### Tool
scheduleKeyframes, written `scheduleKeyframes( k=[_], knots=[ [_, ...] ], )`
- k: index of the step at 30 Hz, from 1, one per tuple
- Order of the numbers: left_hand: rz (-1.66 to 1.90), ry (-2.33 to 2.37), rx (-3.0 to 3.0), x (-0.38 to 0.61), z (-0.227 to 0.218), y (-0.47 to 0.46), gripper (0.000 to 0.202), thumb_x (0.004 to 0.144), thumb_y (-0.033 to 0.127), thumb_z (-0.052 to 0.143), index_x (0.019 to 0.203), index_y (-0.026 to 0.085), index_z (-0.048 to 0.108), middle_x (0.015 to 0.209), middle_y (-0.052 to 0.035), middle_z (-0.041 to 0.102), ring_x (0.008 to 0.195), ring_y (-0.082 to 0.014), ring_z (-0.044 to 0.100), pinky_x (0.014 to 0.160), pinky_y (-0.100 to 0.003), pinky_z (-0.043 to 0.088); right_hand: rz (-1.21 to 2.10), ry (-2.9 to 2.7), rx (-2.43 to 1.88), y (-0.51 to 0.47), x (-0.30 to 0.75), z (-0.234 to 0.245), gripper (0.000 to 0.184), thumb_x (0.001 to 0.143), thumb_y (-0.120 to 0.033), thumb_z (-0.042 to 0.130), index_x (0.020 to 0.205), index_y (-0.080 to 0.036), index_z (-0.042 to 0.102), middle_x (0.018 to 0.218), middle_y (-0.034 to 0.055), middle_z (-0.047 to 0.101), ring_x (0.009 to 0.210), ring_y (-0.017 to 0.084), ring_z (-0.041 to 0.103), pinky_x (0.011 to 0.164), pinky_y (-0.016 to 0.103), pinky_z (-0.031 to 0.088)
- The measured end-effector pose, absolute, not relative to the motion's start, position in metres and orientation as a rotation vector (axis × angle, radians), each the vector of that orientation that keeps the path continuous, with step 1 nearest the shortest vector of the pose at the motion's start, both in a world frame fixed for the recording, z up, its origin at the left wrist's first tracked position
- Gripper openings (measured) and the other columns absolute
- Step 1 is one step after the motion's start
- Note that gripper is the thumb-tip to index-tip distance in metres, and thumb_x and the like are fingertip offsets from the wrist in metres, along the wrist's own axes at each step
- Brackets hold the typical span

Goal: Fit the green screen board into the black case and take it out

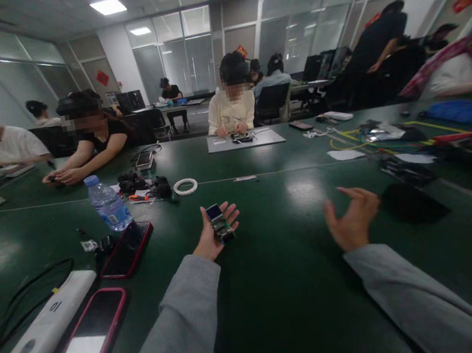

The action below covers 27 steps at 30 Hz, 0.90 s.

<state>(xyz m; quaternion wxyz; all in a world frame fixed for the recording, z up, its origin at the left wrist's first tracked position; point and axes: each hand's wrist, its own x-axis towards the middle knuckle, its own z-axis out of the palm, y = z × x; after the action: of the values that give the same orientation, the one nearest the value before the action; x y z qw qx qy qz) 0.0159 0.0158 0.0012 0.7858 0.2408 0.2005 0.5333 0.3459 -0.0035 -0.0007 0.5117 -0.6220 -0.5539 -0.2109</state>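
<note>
My left hand [208,237] is turned palm up over the green table, holding a small circuit board [223,228] with a little dark screen at its top end. The board lies across the palm and fingers, and the fingertips show beyond its right side. My right hand [353,218] hovers to the right, slightly blurred, with fingers apart and nothing in it. Nearest to it is a flat black object [414,203] on the table, whose kind I cannot make out.
Left of my arms are a water bottle [109,203], a dark phone [128,250], a pink-edged phone [84,352] and a white device [53,318] with cables. A white ring [185,186] lies ahead. Several people sit across the table [283,314]; tangled wires lie at right.
</note>
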Motion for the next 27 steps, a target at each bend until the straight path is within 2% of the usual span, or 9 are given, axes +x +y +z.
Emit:
scheduleKeyframes(
  k=[4, 8, 12, 17, 22, 27],
  knots=[
    [1.119, 0.453, 0.565, 0.018, 0.002, 0.015, 0.069, 0.081, 0.069, 0.031, 0.121, 0.018, 0.057, 0.136, -0.0121, 0.048, 0.124, -0.0267, 0.046, 0.098, -0.040, 0.041, -0.200, -1.732, -1.148, -0.018, 0.220, 0.006, 0.038, 0.088, -0.032, 0.047, 0.123, -0.018, 0.045, 0.116, 0.0133, 0.044, 0.113, 0.023, 0.040, 0.099, 0.045, 0.035],
    [1.116, 0.482, 0.577, 0.021, 0.000, 0.017, 0.068, 0.081, 0.069, 0.033, 0.119, 0.019, 0.058, 0.132, -0.0115, 0.053, 0.118, -0.0252, 0.051, 0.096, -0.038, 0.043, -0.017, -1.882, -1.004, -0.029, 0.151, 0.008, 0.045, 0.088, -0.032, 0.049, 0.128, -0.016, 0.038, 0.122, 0.0125, 0.043, 0.117, 0.022, 0.039, 0.100, 0.042, 0.038],
    [1.111, 0.519, 0.524, 0.023, -0.003, 0.020, 0.068, 0.079, 0.071, 0.036, 0.120, 0.021, 0.058, 0.126, -0.0102, 0.057, 0.112, -0.0242, 0.056, 0.095, -0.039, 0.044, 0.101, -1.896, -0.987, -0.027, 0.140, 0.007, 0.051, 0.089, -0.033, 0.050, 0.133, -0.014, 0.033, 0.126, 0.0138, 0.039, 0.121, 0.022, 0.037, 0.104, 0.042, 0.037],
    [1.125, 0.517, 0.524, 0.021, -0.005, 0.021, 0.066, 0.078, 0.069, 0.040, 0.119, 0.021, 0.058, 0.124, -0.0093, 0.058, 0.109, -0.0235, 0.058, 0.095, -0.039, 0.044, 0.175, -1.952, -1.034, -0.024, 0.143, 0.004, 0.056, 0.085, -0.033, 0.056, 0.134, -0.016, 0.034, 0.125, 0.0129, 0.039, 0.118, 0.022, 0.041, 0.100, 0.039, 0.042],
    [1.142, 0.514, 0.506, 0.020, -0.005, 0.019, 0.066, 0.078, 0.069, 0.040, 0.119, 0.021, 0.058, 0.119, -0.0100, 0.061, 0.107, -0.0236, 0.059, 0.095, -0.039, 0.044, 0.178, -2.000, -1.071, -0.024, 0.141, 0.003, 0.050, 0.087, -0.025, 0.049, 0.135, -0.018, 0.036, 0.123, 0.0119, 0.040, 0.113, 0.021, 0.044, 0.094, 0.036, 0.046],
    [1.147, 0.523, 0.464, 0.020, -0.004, 0.019, 0.064, 0.079, 0.068, 0.041, 0.119, 0.021, 0.059, 0.116, -0.0092, 0.064, 0.107, -0.0234, 0.059, 0.095, -0.038, 0.044, 0.100, -2.031, -1.087, -0.024, 0.142, 0.006, 0.050, 0.089, -0.024, 0.044, 0.138, -0.019, 0.036, 0.122, 0.0126, 0.041, 0.109, 0.022, 0.047, 0.091, 0.037, 0.048]
  ],
)
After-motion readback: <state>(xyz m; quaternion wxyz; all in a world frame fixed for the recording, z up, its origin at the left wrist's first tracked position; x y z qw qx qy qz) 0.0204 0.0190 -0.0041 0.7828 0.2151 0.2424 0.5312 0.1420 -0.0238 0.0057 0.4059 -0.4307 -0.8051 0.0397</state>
